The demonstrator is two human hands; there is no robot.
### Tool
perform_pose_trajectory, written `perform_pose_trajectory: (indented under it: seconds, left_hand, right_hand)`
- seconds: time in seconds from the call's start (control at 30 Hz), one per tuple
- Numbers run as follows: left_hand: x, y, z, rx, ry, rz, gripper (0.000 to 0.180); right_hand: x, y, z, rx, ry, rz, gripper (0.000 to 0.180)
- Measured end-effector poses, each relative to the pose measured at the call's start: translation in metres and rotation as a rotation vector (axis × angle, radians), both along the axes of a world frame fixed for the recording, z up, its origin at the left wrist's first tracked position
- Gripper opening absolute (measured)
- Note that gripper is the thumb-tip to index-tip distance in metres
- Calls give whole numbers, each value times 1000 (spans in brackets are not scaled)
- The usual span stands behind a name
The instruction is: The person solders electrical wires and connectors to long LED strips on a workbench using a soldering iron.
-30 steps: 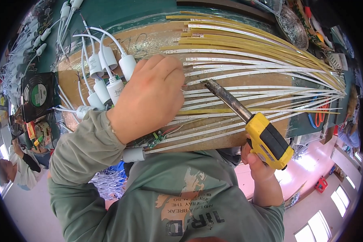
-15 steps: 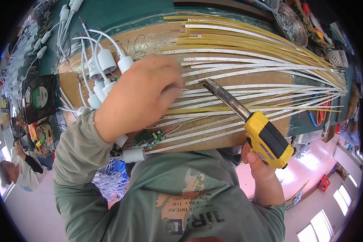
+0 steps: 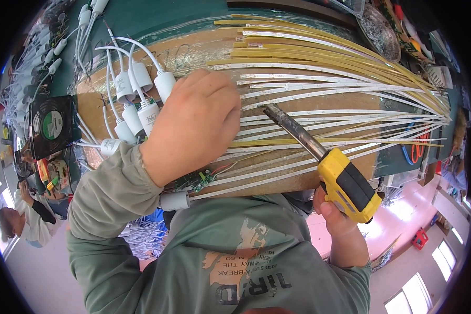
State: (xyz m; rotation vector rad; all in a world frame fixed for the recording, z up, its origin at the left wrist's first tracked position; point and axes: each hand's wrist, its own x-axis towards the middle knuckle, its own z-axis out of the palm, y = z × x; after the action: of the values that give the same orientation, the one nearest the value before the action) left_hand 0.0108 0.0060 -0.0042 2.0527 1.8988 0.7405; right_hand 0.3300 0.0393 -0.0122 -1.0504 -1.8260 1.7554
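Note:
In my right hand (image 3: 336, 213) is a yellow and black soldering iron (image 3: 350, 183), its dark metal barrel slanting up to the left. The tip hovers at or close over one white LED strip (image 3: 298, 96); I cannot tell whether it touches. My left hand (image 3: 196, 115) is closed, fingers curled down at the left ends of the strips, and whatever they pinch is hidden. Beside it lie several white cylindrical caps (image 3: 165, 83) with white cables. A green circuit board (image 3: 196, 180) with thin wires shows partly under my left wrist, near another white cap (image 3: 175, 201).
Strips fan across a brown board (image 3: 193, 49) on a green table (image 3: 157, 15). A black fan (image 3: 52, 127) stands at the left, with a heap of white cabled parts (image 3: 18, 99) behind. Orange-handled pliers or scissors (image 3: 416, 152) lie at right. Another person (image 3: 29, 222) is far left.
My left hand has shifted slightly right, its wrist now covering more of the circuit board. The soldering iron is nearly still.

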Motion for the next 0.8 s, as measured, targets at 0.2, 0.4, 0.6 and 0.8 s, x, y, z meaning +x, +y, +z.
perform_pose_trajectory:
  seconds: [0.2,0.4,0.6,0.8]
  left_hand:
    - [1,0,-3,19,13,-15,10]
    - [2,0,-3,2,30,-10,9]
    - [2,-1,-4,25,19,-14,10]
    - [3,-1,-4,25,21,-11,11]
  right_hand:
    - [-9,-3,0,1,-21,29,22]
    - [-11,-6,-2,-26,6,-14,28]
    - [-4,-5,-7,17,-47,48,29]
    - [-2,-5,-8,-42,-5,84,31]
